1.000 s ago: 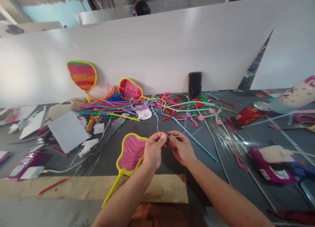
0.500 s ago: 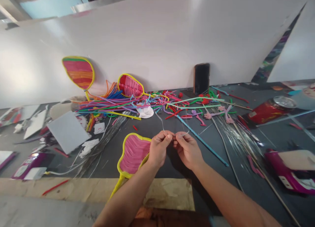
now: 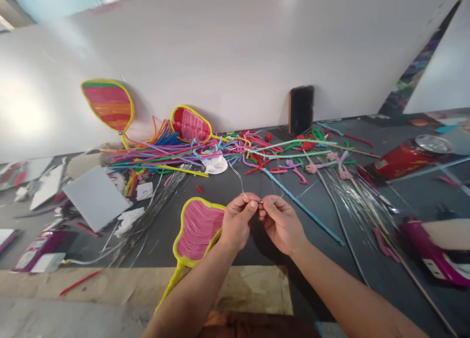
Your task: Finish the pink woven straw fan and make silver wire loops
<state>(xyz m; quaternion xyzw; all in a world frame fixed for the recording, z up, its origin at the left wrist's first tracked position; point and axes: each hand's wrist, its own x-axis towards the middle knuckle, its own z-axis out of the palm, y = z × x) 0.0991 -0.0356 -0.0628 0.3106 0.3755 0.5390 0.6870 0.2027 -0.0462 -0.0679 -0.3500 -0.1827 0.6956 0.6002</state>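
Note:
My left hand [image 3: 240,218] and my right hand [image 3: 281,220] meet above the dark table, each pinching a thin metal wire [image 3: 239,179] between thumb and fingers. The wire rises from my fingertips in a loop toward the pile behind; its far part is too fine to follow. Between the fingertips a short dark stretch of it shows. Beside my left wrist lies a pink fan-like paddle [image 3: 198,228] with a yellow fuzzy rim, its handle partly under my left forearm. To the right of my right hand rests a light blue pipe cleaner [image 3: 304,208].
A heap of coloured pipe cleaners [image 3: 157,154] lies along the white board [image 3: 235,59], where two more yellow-rimmed paddles [image 3: 110,105] and a phone [image 3: 301,110] lean. A red can [image 3: 407,157] and a purple glue gun [image 3: 436,250] are at right. Bundled wires [image 3: 150,215] and a white card [image 3: 96,197] lie left.
My fingertips have drawn slightly apart, so a short dark piece of the wire now shows between them. The view has shifted a little; the things on the table stay put.

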